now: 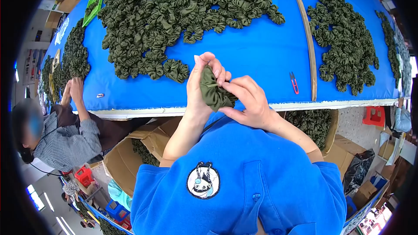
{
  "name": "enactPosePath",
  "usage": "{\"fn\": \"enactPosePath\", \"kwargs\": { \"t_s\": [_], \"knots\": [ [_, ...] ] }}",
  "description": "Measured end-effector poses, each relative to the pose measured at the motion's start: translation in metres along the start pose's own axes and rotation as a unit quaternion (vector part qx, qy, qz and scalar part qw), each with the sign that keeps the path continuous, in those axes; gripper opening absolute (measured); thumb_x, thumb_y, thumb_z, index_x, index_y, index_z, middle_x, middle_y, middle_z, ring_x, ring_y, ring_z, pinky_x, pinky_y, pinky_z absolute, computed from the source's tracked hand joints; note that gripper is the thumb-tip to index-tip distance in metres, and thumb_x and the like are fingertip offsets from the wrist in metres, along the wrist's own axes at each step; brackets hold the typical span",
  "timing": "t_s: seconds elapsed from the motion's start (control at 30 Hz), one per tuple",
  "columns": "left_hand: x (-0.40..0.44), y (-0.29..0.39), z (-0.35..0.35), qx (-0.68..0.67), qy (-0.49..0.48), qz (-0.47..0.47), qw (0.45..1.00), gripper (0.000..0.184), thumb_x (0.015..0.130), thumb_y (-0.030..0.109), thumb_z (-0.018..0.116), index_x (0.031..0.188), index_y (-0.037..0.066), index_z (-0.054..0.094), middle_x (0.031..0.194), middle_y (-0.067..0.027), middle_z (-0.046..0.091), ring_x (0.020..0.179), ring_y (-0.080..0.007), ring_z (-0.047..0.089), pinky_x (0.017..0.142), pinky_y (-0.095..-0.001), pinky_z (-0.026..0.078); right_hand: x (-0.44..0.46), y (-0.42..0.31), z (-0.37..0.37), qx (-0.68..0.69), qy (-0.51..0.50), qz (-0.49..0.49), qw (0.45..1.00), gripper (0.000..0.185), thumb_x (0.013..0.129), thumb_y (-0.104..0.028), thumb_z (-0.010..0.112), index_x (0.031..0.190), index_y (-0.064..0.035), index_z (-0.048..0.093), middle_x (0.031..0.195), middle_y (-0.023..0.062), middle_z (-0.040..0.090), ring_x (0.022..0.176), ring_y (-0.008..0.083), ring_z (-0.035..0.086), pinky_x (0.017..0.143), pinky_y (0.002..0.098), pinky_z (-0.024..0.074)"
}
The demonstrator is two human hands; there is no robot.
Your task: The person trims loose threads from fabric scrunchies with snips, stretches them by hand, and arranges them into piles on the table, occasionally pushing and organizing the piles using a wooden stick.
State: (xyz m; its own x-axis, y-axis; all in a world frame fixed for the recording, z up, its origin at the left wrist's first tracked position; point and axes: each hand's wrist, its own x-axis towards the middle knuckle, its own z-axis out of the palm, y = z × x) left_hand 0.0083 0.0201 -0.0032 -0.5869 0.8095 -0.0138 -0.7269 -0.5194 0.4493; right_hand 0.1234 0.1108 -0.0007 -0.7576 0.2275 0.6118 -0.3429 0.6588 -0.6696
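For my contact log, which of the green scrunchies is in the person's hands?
The green scrunchie between the left hand and right hand, gripped in the fingers, whereas the piled scrunchies lie loose on the blue tabletop.

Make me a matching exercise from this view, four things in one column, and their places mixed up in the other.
1. wooden strip
2. red-handled snips
3. green tray
4. gathered cloth piece

A. beside the largest pile's left edge
B. between left hand and right hand
C. between the largest pile and right-hand pile
D. just left of the strip

Pairs: 1-C, 2-D, 3-A, 4-B
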Motion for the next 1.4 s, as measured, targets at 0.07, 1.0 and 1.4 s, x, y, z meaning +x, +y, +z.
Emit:
{"fn": "enactPosePath", "kwargs": {
  "t_s": [0.07, 1.0, 1.4],
  "knots": [
    [-0.001, -0.001, 0.013, 0.025, 0.050, -0.005, 0.998, 0.036, 0.098, 0.042, 0.037, 0.107, 0.010, 0.052, 0.074, -0.0024, 0.051, 0.064, -0.0114, 0.050, 0.068, -0.0265, 0.042, 0.002, -0.005, 0.000, -0.027, 0.011, -0.032, 0.999, 0.038, 0.064, -0.008, 0.072, 0.099, -0.0030, 0.059, 0.088, 0.0068, 0.055, 0.068, 0.0198, 0.051, 0.063, 0.0312, 0.0436],
    [-0.026, -0.001, 0.046, 0.238, 0.041, 0.007, 0.970, 0.028, 0.098, 0.029, 0.045, 0.105, 0.002, 0.052, 0.092, -0.0064, 0.058, 0.081, -0.0118, 0.056, 0.075, -0.0262, 0.046, -0.238, 0.209, -0.091, -0.560, -0.082, 0.336, 0.753, 0.013, 0.084, -0.012, 0.053, 0.092, -0.0026, 0.057, 0.082, 0.0131, 0.056, 0.066, 0.0249, 0.054, 0.060, 0.0331, 0.0469],
    [-0.026, -0.002, 0.037, 0.235, 0.032, 0.039, 0.971, 0.048, 0.099, 0.041, 0.034, 0.104, -0.002, 0.054, 0.095, -0.0093, 0.057, 0.081, -0.0121, 0.055, 0.075, -0.0242, 0.046, -0.132, 0.142, -0.120, 0.123, 0.168, 0.612, 0.763, 0.018, 0.089, -0.019, 0.055, 0.079, -0.0055, 0.060, 0.058, 0.0009, 0.046, 0.047, 0.0091, 0.040, 0.045, 0.0199, 0.0335]
  ]
}}
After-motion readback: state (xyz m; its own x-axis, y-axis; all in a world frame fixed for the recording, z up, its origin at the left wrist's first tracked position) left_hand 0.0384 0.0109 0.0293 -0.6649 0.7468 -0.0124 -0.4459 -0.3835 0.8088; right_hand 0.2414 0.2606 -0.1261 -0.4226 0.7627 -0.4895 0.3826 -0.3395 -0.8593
